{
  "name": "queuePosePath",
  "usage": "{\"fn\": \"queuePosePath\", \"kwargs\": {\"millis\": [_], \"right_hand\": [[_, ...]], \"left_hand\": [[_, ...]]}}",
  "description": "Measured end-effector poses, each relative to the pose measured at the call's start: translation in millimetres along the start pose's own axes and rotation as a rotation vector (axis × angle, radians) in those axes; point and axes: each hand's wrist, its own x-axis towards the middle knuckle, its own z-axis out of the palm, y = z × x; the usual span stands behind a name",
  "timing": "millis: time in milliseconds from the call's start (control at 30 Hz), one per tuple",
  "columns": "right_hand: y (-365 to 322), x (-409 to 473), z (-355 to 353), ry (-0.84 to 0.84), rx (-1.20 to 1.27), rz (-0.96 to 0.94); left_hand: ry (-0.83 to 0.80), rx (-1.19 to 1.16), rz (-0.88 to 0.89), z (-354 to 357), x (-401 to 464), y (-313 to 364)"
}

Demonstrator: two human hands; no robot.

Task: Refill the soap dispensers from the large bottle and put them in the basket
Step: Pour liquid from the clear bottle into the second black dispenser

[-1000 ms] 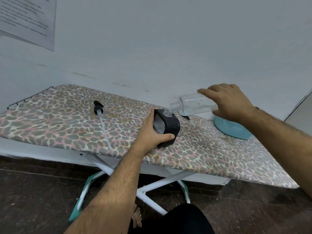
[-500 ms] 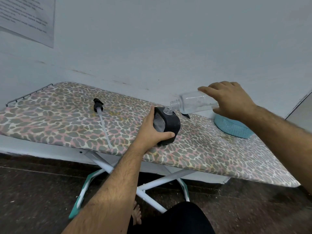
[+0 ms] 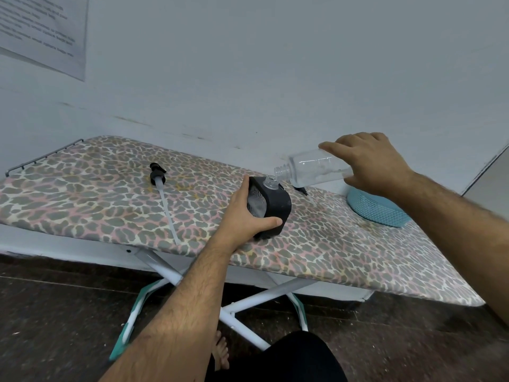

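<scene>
Two hands working: left hand (image 3: 249,216) gripping dispenser (image 3: 271,206), right hand (image 3: 369,164) tilting large bottle (image 3: 314,170); pouring needs mouths aligning.

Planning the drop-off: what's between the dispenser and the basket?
Head view: mostly bare board cover; a small black part lies near the dispenser, short of the basket.

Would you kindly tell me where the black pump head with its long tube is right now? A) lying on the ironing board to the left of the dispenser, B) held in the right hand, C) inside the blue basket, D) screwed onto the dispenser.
A: the pump head lies flat on the ironing board, left of the dispenser.
</scene>
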Motion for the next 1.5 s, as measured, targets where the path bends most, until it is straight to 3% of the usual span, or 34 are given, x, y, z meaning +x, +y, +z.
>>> {"fn": "queuePosePath", "kwargs": {"millis": [1500], "right_hand": [[0,7,-10,-0.005,-0.071,-0.031]], "left_hand": [[-0.006,-0.014,-0.002,0,3,-1]]}}
